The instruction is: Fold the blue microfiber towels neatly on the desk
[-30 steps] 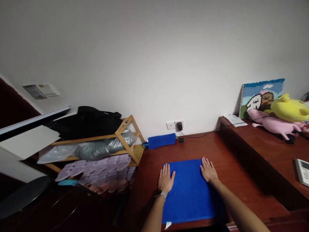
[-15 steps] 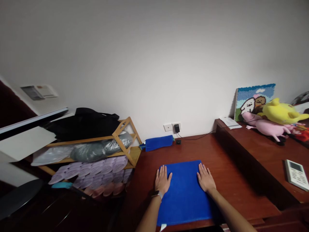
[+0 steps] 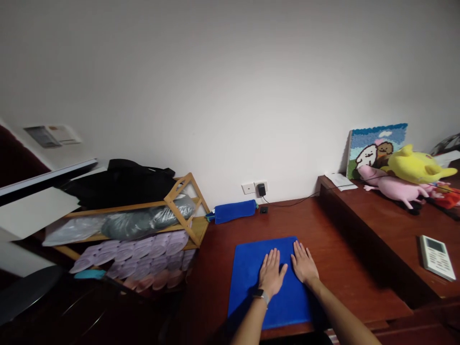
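Wooden bench (image 3: pixel 345 230): left hand (image 3: pixel 272 273) and right hand (image 3: pixel 304 263) side by side, grip spread flat on blue cloth (image 3: pixel 244 282).

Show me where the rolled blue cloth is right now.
In the head view, the rolled blue cloth lies on the reddish-brown wooden desk against the wall, just right of the bamboo shelf and left of the black plug adapter.
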Tool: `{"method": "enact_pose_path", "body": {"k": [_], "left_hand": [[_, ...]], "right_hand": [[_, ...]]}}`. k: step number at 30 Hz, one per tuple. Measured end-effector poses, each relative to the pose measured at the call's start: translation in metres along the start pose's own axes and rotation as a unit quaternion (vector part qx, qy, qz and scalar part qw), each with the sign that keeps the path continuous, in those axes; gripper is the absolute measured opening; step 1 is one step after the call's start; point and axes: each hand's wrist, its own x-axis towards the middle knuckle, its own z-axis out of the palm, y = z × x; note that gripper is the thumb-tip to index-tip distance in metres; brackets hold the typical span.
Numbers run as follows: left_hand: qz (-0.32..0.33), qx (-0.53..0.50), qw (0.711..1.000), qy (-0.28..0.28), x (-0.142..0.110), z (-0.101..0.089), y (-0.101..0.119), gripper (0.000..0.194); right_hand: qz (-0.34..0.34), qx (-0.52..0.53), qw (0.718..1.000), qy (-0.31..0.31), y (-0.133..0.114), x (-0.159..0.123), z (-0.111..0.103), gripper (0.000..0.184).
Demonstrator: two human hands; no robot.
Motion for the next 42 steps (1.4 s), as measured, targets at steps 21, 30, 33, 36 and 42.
{"method": "enact_pose_path", "body": {"k": [21,30,33,36,42], "left_hand": [[-0.124,0.055,0.991,0.021,-0.083,-0.025,-0.095,0.076],[-0.115,0.051,0.992,0.031,-0.073,-0.034,-0.064,0.070],[-0.040,0.019,0.998,0.047,-0.066,-0.021,-0.008,0.069],[0.025,-0.019,0.999,0.019,-0.061,-0.002,0.043,0.070],[-0.025,-0.017,0.999,-0.013,-0.080,-0.002,0.031,0.072]], "right_hand": [[-0.006,0.008,1.000,0.016,0.002,-0.079,0.008,0.070],[0.001,0.025,1.000,0.010,-0.001,-0.088,0.002,0.069],[0.001,0.013,1.000,0.004,0.000,-0.089,0.000,0.069],[-0.009,-0.004,1.000,0.003,0.001,-0.090,0.001,0.068],[-0.009,0.007,1.000,0.020,0.002,-0.090,0.005,0.068]]}}
